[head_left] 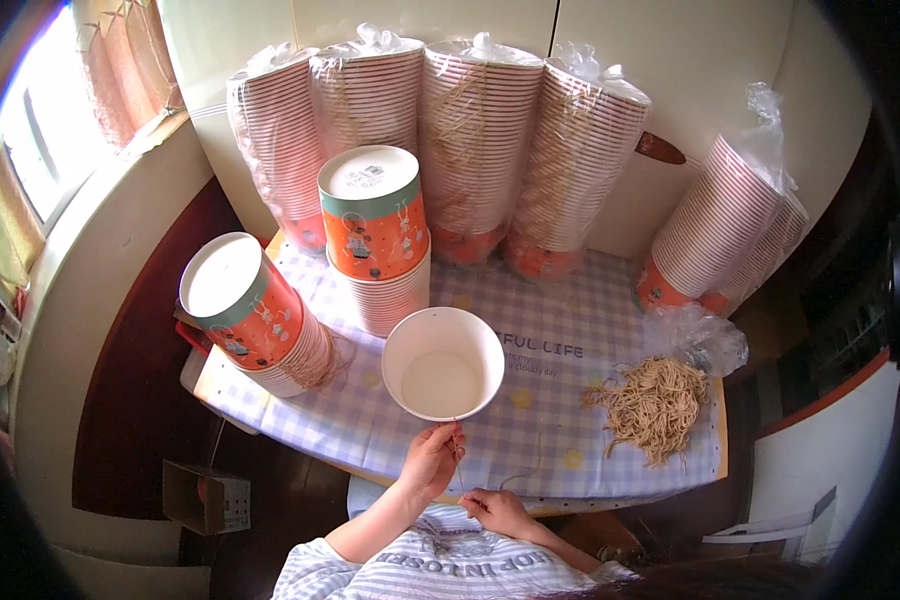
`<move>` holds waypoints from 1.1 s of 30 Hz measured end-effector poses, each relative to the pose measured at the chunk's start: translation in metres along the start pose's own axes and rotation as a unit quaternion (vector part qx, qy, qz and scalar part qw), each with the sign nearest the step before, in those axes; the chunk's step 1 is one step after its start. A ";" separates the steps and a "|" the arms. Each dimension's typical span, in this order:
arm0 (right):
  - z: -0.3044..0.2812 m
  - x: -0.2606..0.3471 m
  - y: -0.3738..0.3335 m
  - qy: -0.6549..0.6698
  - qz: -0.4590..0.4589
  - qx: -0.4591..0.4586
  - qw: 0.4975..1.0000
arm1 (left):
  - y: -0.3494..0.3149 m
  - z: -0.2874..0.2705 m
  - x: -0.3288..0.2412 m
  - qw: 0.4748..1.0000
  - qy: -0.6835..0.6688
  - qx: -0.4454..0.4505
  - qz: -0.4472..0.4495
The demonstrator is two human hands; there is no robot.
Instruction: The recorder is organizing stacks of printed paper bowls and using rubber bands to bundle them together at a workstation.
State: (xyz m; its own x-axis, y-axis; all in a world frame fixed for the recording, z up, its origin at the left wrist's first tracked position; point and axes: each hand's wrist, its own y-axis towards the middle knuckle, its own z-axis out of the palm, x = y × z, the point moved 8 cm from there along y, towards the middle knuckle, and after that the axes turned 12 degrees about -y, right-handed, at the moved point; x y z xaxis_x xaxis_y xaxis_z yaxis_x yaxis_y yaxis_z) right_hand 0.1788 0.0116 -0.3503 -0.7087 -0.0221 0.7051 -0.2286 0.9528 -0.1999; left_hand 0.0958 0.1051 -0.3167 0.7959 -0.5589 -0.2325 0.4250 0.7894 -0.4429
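Note:
A white paper bucket stands mouth up near the table's front edge, its pale inside showing. At its near rim my left hand is closed in a pinch on a thin piece of twine. Below and to the right, my right hand is pinched close to my body, and the thin twine runs down from my left fingers toward it. Whether the twine passes through the rim is too small to tell. A loose pile of tan twine pieces lies at the table's right.
Upside-down stacks of orange and green buckets stand behind and left, the left stack with twine hanging off it. Tall bagged bucket stacks line the wall, with more bagged buckets at the right. A checked cloth covers the table.

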 end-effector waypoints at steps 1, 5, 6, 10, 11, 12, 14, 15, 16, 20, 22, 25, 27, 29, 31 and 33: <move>0.001 -0.001 0.000 0.021 -0.003 -0.005 1.000 | 0.000 -0.001 0.000 1.000 0.000 0.000 0.000; -0.006 -0.002 -0.002 0.053 0.019 0.010 0.998 | -0.001 -0.005 -0.002 1.000 0.024 0.010 0.018; -0.006 -0.003 -0.004 0.065 0.009 0.046 0.997 | -0.001 -0.006 -0.004 0.999 0.033 0.010 0.026; -0.023 0.010 -0.023 0.210 -0.033 0.254 0.944 | -0.003 -0.005 -0.006 0.997 0.065 0.020 0.029; -0.040 0.022 -0.027 0.243 -0.068 0.267 0.930 | -0.003 -0.008 -0.007 0.997 0.067 0.015 0.030; -0.055 0.030 -0.030 0.246 -0.093 0.274 0.925 | -0.003 -0.010 -0.008 0.997 0.068 0.010 0.031; -0.082 0.042 -0.040 0.275 -0.126 0.275 0.913 | 0.000 -0.015 -0.008 0.996 0.079 0.008 0.034; -0.097 0.046 -0.044 0.268 -0.156 0.255 0.916 | 0.000 -0.016 -0.009 0.995 0.089 0.005 0.036; -0.110 0.050 -0.049 0.261 -0.184 0.234 0.918 | -0.001 -0.016 -0.010 0.995 0.089 0.006 0.037; -0.155 0.054 -0.071 0.315 -0.311 0.096 0.892 | -0.007 -0.023 -0.030 0.988 0.102 -0.037 0.113; -0.172 0.049 -0.085 0.377 -0.367 0.019 0.851 | -0.011 -0.025 -0.057 0.962 0.160 -0.031 0.221; -0.188 0.034 -0.108 0.403 -0.451 0.014 0.796 | -0.026 -0.008 -0.097 0.899 0.241 -0.019 0.365; -0.195 0.040 -0.112 0.409 -0.466 -0.011 0.784 | -0.029 -0.005 -0.122 0.822 0.369 0.015 0.434; -0.206 0.033 -0.118 0.446 -0.449 -0.103 0.767 | -0.036 0.030 -0.137 0.691 0.524 0.035 0.496; -0.209 0.032 -0.119 0.447 -0.450 -0.100 0.767 | -0.050 0.068 -0.129 0.412 0.742 0.039 0.528; -0.208 0.031 -0.114 0.477 -0.458 -0.071 0.747 | -0.047 0.068 -0.136 0.421 0.756 0.037 0.500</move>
State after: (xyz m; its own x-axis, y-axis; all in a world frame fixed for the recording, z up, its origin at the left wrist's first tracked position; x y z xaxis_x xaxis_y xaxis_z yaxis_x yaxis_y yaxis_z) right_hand 0.3218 -0.0342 -0.1638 0.5149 -0.5226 0.6796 -0.2056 0.6943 0.6897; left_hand -0.0032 0.1607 -0.2053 -0.5675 0.5836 -0.5808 0.2598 0.7963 0.5463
